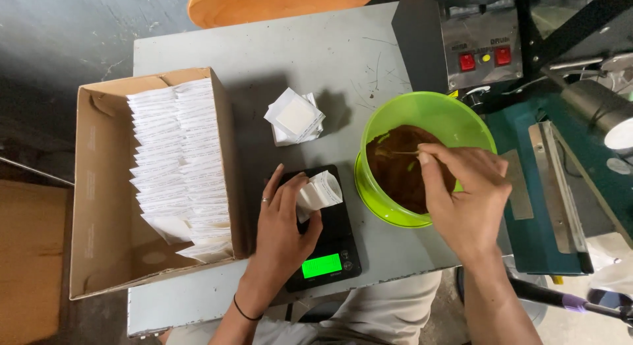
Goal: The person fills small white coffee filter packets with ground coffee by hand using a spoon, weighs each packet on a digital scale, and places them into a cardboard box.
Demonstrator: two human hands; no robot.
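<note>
My left hand (282,220) grips a small white paper sachet (320,192), holding it upright over a black digital scale (336,243) with a lit green display. My right hand (465,193) reaches into a bright green plastic bowl (455,117) of brown powder (395,170) and pinches a thin spoon handle (402,153) over the powder. The bowl stands just to the right of the scale.
A cardboard box (99,187) on the left holds several rows of white sachets (178,160). A small pile of empty sachets (295,116) lies behind the scale. A metal sealing machine (481,45) with red switches stands at the back right. An orange stool (277,3) is beyond the grey table (264,52).
</note>
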